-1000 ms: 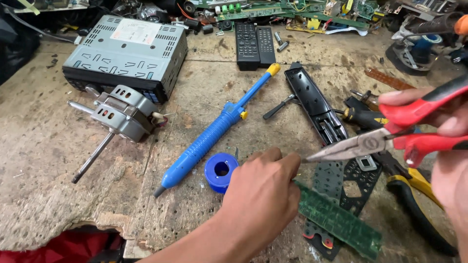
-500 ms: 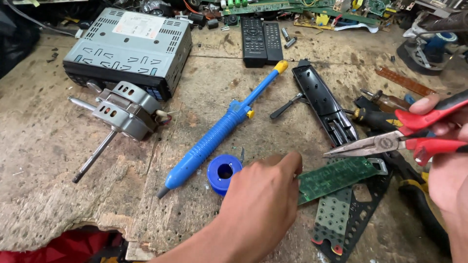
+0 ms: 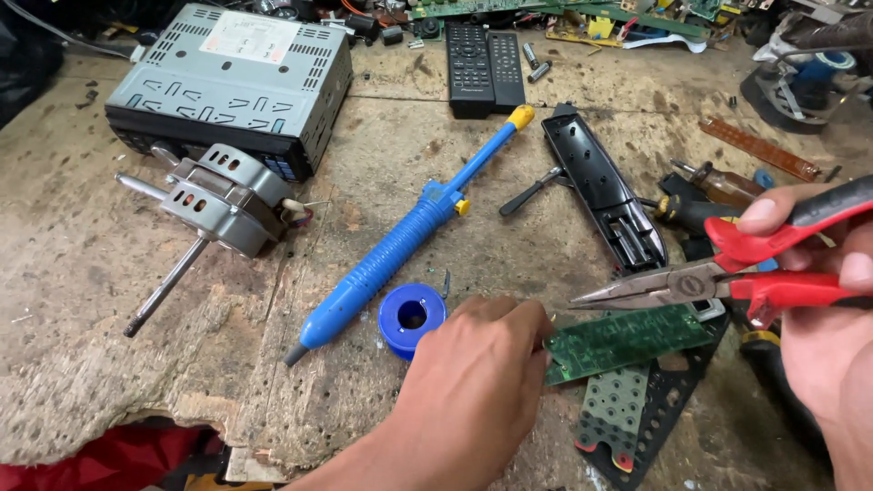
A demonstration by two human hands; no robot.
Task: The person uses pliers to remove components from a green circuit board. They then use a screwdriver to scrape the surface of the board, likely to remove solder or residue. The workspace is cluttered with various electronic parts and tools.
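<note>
Green rectangular circuit board [image 3: 627, 341] pinched at its near end by left hand [image 3: 473, 382] on worn wooden bench [image 3: 91, 364], beside blue solder spool [image 3: 412, 315]; red-handled long-nose pliers [image 3: 691, 284] (jaws together, just above board) gripped in right hand [image 3: 832, 336].

Bright, even light, sharp focus, soft shadows.

Left hand [image 3: 473, 382] pinches circuit board [image 3: 627, 338]; right hand [image 3: 832, 327] grips pliers [image 3: 691, 284].
</note>
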